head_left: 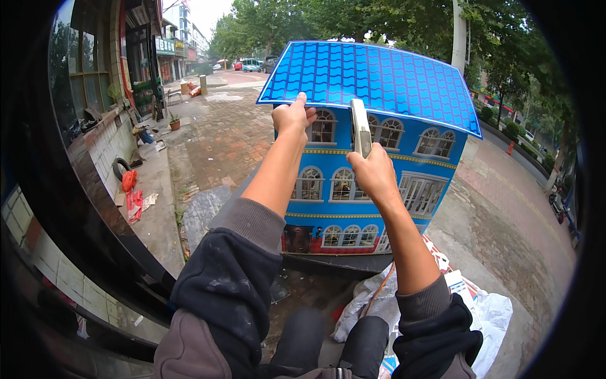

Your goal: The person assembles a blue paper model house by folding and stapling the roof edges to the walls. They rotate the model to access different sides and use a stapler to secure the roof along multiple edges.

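Head view: reaching forward with both bare hands to a blue model house (344, 208), standing upright just ahead on a dark base (334, 260), a little right of centre. Gripping a pale metal hand tool (361, 128) in the right hand (375, 170), with fingers closed around its lower end and its upper end pointing up to the lower edge of the blue, tile-patterned roof (369, 72); cannot tell whether pressed against it. Holding the left hand (295, 115) at the same edge, farther left, thumb up and fingers partly extended to the right; cannot tell whether pinching the edge or only resting there. Across the front of the house, between and below the hands, rows of arched, pale-framed windows (431, 143). Beside the right forearm, low down, crumpled white sheeting (495, 316). At the bottom, between dark sleeves (230, 278), two dark-clad legs (302, 338). Off to the left, on the paving (221, 148), a potted plant (175, 123) and, nearer, a crumpled red item (134, 202). Beyond the roof, leafy trees (410, 19) and a pale pole (459, 35).
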The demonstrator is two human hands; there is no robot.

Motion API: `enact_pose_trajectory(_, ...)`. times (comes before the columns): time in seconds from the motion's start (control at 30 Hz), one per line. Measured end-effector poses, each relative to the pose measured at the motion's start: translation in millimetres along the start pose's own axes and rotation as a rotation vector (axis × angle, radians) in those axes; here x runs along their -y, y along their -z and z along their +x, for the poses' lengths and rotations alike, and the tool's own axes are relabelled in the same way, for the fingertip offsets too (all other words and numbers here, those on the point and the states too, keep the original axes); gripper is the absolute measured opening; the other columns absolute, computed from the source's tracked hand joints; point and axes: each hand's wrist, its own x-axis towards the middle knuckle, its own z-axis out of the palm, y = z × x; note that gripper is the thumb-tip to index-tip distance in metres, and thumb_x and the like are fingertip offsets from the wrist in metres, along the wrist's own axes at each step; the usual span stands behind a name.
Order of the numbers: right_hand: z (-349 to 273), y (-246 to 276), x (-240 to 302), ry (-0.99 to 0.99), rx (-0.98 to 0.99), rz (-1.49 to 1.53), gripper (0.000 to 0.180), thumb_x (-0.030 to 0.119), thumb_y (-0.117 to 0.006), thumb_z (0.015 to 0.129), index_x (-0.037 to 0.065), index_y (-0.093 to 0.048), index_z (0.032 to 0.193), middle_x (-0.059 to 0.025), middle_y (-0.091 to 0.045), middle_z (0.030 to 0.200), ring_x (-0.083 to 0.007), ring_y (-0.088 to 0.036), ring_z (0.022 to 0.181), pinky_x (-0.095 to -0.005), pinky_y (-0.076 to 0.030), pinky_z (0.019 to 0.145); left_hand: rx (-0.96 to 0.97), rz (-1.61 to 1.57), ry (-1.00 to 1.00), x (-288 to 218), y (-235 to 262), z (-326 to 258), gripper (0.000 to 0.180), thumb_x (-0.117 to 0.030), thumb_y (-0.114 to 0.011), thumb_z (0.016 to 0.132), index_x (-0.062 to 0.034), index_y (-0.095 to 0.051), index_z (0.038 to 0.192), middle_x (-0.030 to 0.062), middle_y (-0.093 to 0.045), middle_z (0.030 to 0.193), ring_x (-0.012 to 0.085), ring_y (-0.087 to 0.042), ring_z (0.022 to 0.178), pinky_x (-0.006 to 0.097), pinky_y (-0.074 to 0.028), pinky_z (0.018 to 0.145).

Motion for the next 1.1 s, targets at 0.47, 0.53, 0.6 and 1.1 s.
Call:
enact_pose_trajectory(0.47, -12.8, -10.5, 14.8, 0.080, 0.053, 0.113, 0.035, 0.029, -0.056, 0.078, -0.003, -0.061, 0.092, -0.0240, -0.067, 0.087, -0.0402, -0.065, 0.086, -0.0453, -0.049, 0.078, -0.059, 0.064, -0.084, 0.4, -0.5, -18.7, 0.022, -0.020, -0.067, 0.089, 0.0009, -0.060, 0.086, 0.0066, -0.061, 0.079, 0.0140, -0.061, 0.064, 0.030, -0.057, 0.057)
enact_pose_trajectory(0.53, -15.9, -15.6, 19.9, 0.124, 0.062, 0.052, 0.035, 0.028, -0.056, 0.078, -0.003, -0.061, 0.092, -0.0240, -0.067, 0.086, -0.0402, -0.065, 0.085, -0.0453, -0.050, 0.077, -0.076, 0.070, -0.098, 1.4, -1.6, -19.1, 0.022, -0.021, -0.067, 0.089, 0.0005, -0.061, 0.084, 0.0061, -0.063, 0.076, 0.0121, -0.060, 0.061, 0.029, -0.056, 0.055)
enact_pose_trajectory(0.6, -16.8, -21.0, 25.4, 0.134, 0.105, 0.093, 0.037, 0.028, -0.056, 0.078, -0.006, -0.061, 0.090, -0.0263, -0.066, 0.085, -0.0411, -0.065, 0.085, -0.0456, -0.050, 0.076, -0.088, 0.081, -0.115, 3.9, -3.7, -18.7, 0.023, -0.021, -0.068, 0.089, 0.0001, -0.061, 0.083, 0.0060, -0.064, 0.074, 0.0115, -0.060, 0.059, 0.028, -0.056, 0.054)
enact_pose_trajectory(1.1, -14.9, -14.3, 41.5, 0.127, 0.081, -0.045, 0.039, 0.027, -0.054, 0.078, -0.009, -0.062, 0.090, -0.0311, -0.064, 0.092, -0.0460, -0.062, 0.092, -0.0477, -0.049, 0.081, -0.111, 0.170, -0.147, 7.8, -5.5, -15.1, 0.025, -0.020, -0.068, 0.089, 0.0016, -0.061, 0.079, 0.0075, -0.065, 0.072, 0.0123, -0.062, 0.057, 0.027, -0.055, 0.054)
